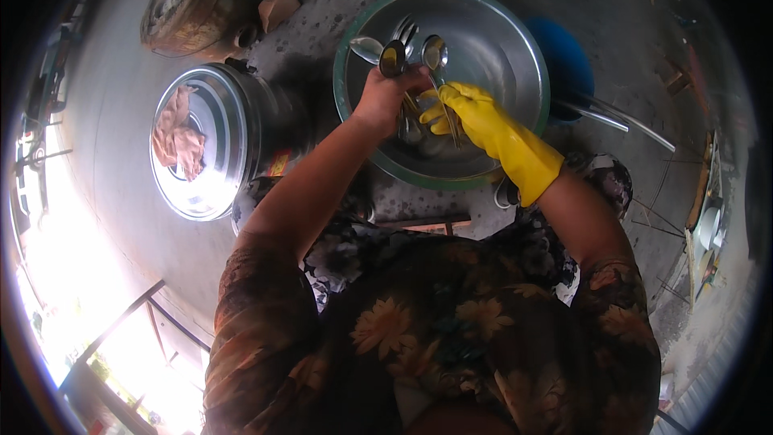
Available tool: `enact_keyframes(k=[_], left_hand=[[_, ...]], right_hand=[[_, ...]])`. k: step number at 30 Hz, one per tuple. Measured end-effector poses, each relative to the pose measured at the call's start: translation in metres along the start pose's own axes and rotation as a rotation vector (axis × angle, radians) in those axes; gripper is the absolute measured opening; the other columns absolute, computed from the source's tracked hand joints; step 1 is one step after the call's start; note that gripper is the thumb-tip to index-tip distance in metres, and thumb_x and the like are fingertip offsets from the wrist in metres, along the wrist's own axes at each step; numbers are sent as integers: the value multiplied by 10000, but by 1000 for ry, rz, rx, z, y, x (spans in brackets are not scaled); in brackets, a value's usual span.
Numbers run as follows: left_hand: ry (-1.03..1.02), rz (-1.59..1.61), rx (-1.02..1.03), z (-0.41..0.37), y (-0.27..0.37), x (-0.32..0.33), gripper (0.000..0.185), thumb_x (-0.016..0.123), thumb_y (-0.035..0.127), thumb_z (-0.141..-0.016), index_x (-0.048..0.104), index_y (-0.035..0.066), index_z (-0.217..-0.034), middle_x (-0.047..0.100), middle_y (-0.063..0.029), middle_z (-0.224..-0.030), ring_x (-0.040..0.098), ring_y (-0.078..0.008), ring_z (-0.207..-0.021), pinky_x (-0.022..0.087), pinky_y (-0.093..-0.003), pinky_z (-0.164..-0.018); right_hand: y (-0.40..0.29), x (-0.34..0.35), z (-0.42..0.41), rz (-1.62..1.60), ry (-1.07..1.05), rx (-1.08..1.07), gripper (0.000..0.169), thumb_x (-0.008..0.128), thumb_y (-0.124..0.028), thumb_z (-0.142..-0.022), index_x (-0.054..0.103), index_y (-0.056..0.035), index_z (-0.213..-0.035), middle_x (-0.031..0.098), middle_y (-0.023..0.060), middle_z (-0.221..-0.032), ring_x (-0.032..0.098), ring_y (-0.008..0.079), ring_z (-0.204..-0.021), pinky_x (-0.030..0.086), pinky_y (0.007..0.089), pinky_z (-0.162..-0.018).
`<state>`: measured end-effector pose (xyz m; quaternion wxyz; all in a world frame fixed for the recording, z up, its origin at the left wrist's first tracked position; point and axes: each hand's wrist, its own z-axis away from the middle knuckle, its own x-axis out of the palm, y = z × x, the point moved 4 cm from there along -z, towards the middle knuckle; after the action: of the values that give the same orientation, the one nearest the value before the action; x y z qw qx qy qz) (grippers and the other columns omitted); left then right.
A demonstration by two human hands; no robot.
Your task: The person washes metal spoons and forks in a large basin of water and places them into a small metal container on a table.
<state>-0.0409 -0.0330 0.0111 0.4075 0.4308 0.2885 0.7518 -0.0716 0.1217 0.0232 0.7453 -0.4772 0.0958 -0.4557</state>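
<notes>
A wide metal basin [483,96] with a green rim stands on the floor before me. Over its left part my left hand [389,93], bare, is closed around a bunch of metal spoons [366,48], their bowls pointing away from me. My right hand [468,110] wears a yellow rubber glove and holds the handles of one or more pieces of cutlery; one spoon [434,53] rises between the two hands. Which handles belong to which hand is partly hidden by the fingers. More metal pieces show dimly under the hands, inside the basin.
Left of the basin stands a large metal pot with a shiny lid [226,133], a crumpled brownish cloth [180,136] on it. Beyond are a rusty bucket-like stove [193,9] and a brick piece [279,8]. A blue basin [561,66] and metal tubes [628,119] lie right.
</notes>
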Motion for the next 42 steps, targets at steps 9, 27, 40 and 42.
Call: enact_keyframes(k=[9, 27, 40, 42], left_hand=[[5, 30, 244, 3, 21, 19, 269, 702, 47, -802, 593, -11, -1040, 657, -106, -991, 635, -197, -923, 499, -318, -829], [-161, 95, 111, 10, 21, 44, 270, 749, 35, -780, 602, 30, -1007, 637, -8, -893, 601, -104, -868, 489, -263, -791], [80, -154, -46, -22, 30, -4, 187, 607, 171, -850, 609, 8, -941, 621, -61, -757, 619, -183, -711, 508, -305, -636], [155, -28, -55, -19, 32, -13, 174, 627, 197, -835, 594, 27, -813, 571, -34, -658, 572, -164, -614, 482, -292, -587]], right_hand=[[-62, 5, 30, 764, 111, -212, 337, 611, -364, -899, 647, -45, -999, 674, 81, -830, 654, 134, -749, 484, 245, -687], [-83, -20, 39, 563, 142, -890, 212, 544, -115, -926, 634, -23, -1095, 683, 96, -982, 660, 191, -899, 507, 264, -773], [-9, -53, -29, 1181, 377, -571, 379, 652, -324, -843, 615, -120, -1159, 669, 96, -1045, 652, 259, -906, 499, 368, -820], [8, -45, -34, 1411, 332, -578, 385, 635, -308, -844, 597, -121, -1178, 660, 123, -1063, 646, 300, -912, 491, 405, -835]])
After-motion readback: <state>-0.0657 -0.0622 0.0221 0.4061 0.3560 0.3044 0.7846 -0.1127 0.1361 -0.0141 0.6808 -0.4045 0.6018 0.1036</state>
